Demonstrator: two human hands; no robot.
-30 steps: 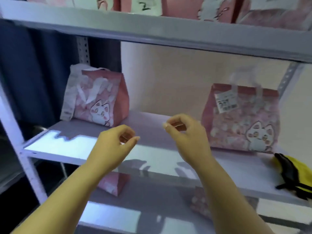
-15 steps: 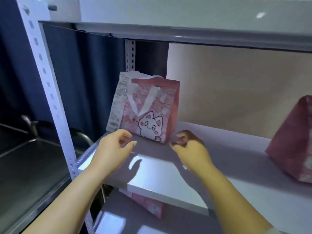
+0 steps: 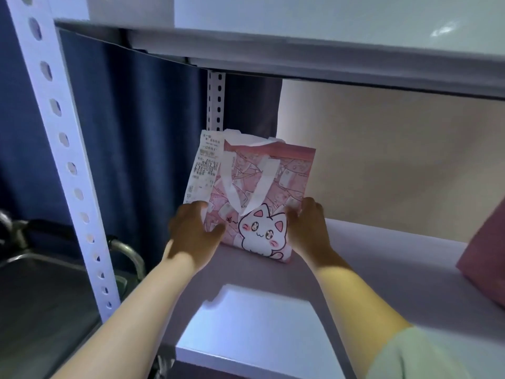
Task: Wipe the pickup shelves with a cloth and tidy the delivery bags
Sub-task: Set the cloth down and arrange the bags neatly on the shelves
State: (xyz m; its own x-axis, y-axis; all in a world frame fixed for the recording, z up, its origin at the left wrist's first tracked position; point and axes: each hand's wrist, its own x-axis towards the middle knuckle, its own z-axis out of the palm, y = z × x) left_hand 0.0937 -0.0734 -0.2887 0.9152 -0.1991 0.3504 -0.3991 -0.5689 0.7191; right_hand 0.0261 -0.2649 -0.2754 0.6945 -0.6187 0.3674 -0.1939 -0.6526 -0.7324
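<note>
The pink delivery bag (image 3: pixel 289 170) with the white cartoon cat printed on its front stands upright toward the back left of the middle shelf (image 3: pixel 369 269), just in front of the rear upright (image 3: pixel 216 99). Its 2 white strap handles (image 3: pixel 228 181) hang down over the front, and a long printed receipt (image 3: pixel 203 165) is fixed along its upper left edge. I have both hands on it low down: my left hand (image 3: pixel 191 231) grips the left side, thumb across the front face and fingers curled round the edge below the receipt, while my right hand (image 3: pixel 307 231) holds the right side with its fingers wrapped round that edge. The base of the bag sits on the shelf. At the far right, well apart, the corner of a 2nd pink bag (image 3: pixel 483 258) shows. The upper shelf (image 3: pixel 328 50) runs overhead. A perforated white front upright (image 3: pixel 68 165) stands on the left, with a navy curtain (image 3: pixel 136 132) behind it and a dark metal cart (image 3: pixel 41 283) lower left. A pale green sleeve (image 3: pixel 426 356) covers my right upper arm.
</note>
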